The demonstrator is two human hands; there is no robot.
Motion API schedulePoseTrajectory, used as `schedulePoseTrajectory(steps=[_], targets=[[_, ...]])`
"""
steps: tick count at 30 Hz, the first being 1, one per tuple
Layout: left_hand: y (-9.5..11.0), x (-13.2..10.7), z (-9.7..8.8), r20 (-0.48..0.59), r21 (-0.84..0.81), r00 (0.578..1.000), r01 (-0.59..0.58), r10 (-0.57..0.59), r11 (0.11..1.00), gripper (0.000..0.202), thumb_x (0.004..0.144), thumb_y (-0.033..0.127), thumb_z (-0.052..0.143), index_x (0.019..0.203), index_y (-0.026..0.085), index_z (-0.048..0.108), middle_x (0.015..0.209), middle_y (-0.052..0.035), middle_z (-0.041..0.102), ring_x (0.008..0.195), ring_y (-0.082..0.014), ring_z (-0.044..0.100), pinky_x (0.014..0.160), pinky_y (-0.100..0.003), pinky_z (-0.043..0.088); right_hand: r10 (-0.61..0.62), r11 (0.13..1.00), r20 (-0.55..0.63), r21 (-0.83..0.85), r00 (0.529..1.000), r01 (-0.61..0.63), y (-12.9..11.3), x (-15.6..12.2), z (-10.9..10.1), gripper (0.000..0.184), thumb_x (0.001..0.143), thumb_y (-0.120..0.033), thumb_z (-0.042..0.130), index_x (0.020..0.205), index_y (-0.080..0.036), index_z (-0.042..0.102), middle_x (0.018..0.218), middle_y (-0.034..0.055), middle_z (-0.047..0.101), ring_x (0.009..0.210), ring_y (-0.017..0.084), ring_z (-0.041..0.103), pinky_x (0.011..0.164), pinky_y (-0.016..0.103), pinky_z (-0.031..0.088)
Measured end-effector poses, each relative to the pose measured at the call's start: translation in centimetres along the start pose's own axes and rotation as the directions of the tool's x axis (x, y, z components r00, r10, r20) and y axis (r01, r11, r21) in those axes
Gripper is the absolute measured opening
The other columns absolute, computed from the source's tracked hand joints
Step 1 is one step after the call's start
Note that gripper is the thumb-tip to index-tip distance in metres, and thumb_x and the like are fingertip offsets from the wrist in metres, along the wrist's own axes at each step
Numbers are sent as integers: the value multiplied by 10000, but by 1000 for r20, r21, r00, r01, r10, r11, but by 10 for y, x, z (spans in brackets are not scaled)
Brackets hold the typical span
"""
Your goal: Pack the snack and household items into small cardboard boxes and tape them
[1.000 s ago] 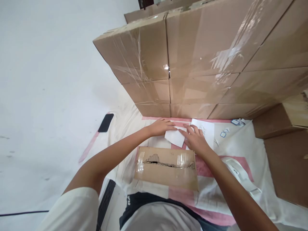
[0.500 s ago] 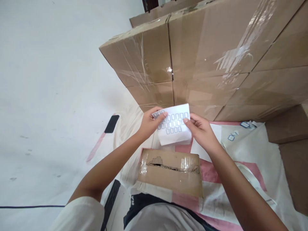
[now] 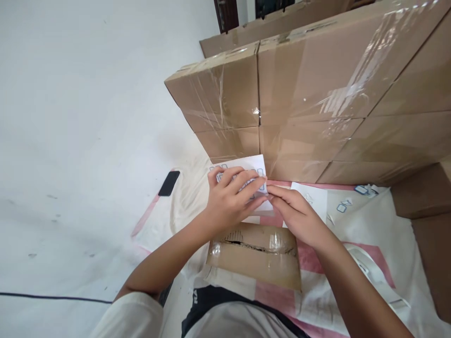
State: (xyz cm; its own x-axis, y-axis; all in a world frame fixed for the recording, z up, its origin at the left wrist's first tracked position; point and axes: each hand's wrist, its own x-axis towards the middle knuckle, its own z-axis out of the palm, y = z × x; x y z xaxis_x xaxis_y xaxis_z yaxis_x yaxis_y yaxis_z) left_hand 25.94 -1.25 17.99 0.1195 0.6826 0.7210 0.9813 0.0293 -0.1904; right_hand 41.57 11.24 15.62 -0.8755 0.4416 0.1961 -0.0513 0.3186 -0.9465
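Note:
A white sheet of blue-bordered labels (image 3: 251,163) is held up in front of the stacked boxes. My left hand (image 3: 230,197) reaches across its printed face, back of the hand toward me. Its fingers curve over the sheet, index finger and thumb at the right edge, covering most of the labels. My right hand (image 3: 299,213) pinches the lower right edge of the sheet, its fingertips close to those of the left. Whether a single label is between the fingertips is hidden. Below the hands lies a small taped cardboard box (image 3: 255,263) with a torn slit along its top.
Stacked, film-wrapped cartons (image 3: 303,84) form a wall ahead. A black phone (image 3: 169,183) lies left on the pink and white cloth (image 3: 278,293). To the right are a white paper (image 3: 315,202), loose blue-bordered pieces (image 3: 341,207) and brown cartons (image 3: 419,195).
My left hand has moved from the sheet's left edge across its face to the right edge. My right hand has shifted slightly down. The view has tilted a little.

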Motion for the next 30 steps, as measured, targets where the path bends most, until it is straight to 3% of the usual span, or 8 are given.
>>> schedulePoseTrajectory(steps=[6, 10, 13, 15, 23, 28, 30], targets=[[10, 3, -5, -33, -61, 999, -8, 6, 998, 83, 963, 275, 663, 1037, 301, 692, 982, 41, 808, 882, -193, 695, 917, -428, 316, -60, 983, 20, -175, 998, 63, -19, -14, -4, 254, 1002, -266, 435, 793, -222, 574, 737, 1, 578, 684, 171, 509, 646, 280, 397], [16, 6, 0, -54, -105, 999, -1, -5, 994, 162, 963, 142, 600, 1000, 273, 687, 964, 44, 808, 843, -164, 699, 892, -412, 315, -26, 963, -28, -269, 999, 18, -22, -26, -9, 229, 977, -227, 439, 794, -215, 575, 696, -11, 546, 634, 151, 467, 610, 271, 353], [21, 10, 3, -39, -180, 999, -33, 26, 983, 79, 930, 254, 686, 1009, 243, 685, 965, 23, 801, 846, -170, 700, 885, -415, 334, 12, 967, -60, -254, 998, -27, -22, -35, -12, 225, 976, -231, 437, 811, -209, 588, 654, -31, 500, 574, 128, 414, 567, 258, 321], [25, 12, 4, -41, -194, 996, -81, 74, 978, 141, 898, 316, 731, 997, 226, 686, 945, 21, 797, 836, -175, 701, 855, -413, 349, 10, 970, -61, -241, 998, -24, -22, -41, -15, 222, 981, -229, 437, 815, -203, 582, 664, -35, 497, 582, 119, 421, 578, 249, 333], [37, 18, 7, -129, -43, 972, -202, 195, 978, 67, 884, 154, 687, 937, 194, 685, 859, 49, 783, 731, -140, 672, 754, -378, 346, -32, 963, -113, -269, 993, 1, -25, -49, -16, 234, 997, -230, 453, 783, -195, 541, 634, -52, 440, 585, 101, 382, 594, 240, 325], [37, 16, 8, -138, -41, 972, -197, 190, 980, 55, 886, 150, 669, 892, 203, 657, 841, 43, 776, 715, -138, 658, 752, -373, 347, 65, 978, -109, -189, 992, -85, -23, -53, -15, 231, 996, -246, 459, 781, -200, 531, 631, -57, 400, 564, 95, 333, 541, 237, 295], [35, 16, 5, -96, -100, 980, -183, 173, 978, 22, 895, 196, 658, 886, 205, 640, 845, 27, 771, 739, -155, 664, 775, -383, 357, 107, 979, -119, -159, 987, -126, -22, -54, -15, 209, 994, -251, 465, 806, -201, 543, 637, -57, 407, 558, 94, 334, 519, 236, 286]])
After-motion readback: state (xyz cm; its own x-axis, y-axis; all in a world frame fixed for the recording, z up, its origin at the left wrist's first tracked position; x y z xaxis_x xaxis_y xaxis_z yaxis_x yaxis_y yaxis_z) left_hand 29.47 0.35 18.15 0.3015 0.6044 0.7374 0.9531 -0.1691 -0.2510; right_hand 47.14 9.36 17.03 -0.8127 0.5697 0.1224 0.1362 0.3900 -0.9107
